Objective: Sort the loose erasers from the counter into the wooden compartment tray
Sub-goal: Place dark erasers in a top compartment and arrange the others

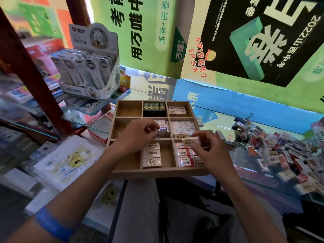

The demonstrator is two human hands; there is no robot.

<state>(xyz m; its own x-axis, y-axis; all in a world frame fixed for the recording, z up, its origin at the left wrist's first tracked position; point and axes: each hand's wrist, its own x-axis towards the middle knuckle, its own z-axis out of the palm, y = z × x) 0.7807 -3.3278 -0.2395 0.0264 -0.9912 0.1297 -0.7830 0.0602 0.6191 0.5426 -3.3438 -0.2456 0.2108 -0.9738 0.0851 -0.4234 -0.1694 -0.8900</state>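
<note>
Right hand (208, 151) pinching a white eraser (191, 141) over the wooden compartment tray (157, 171), left hand (138, 135) fingering a small boxed eraser (157, 132) at the middle compartment

Two bare forearms, no sleeves, blue wristband (52, 225) on the left arm, grey trousers (140, 207) below

My left hand (138, 133) covers most of the wooden tray's (157, 171) middle compartment, so I can't tell what its fingertips touch there. The loose eraser pile (280, 151) on the right is motion-blurred (labels unreadable) and runs off the frame edge. The shelves (21, 95) at left are smeared too.
</note>
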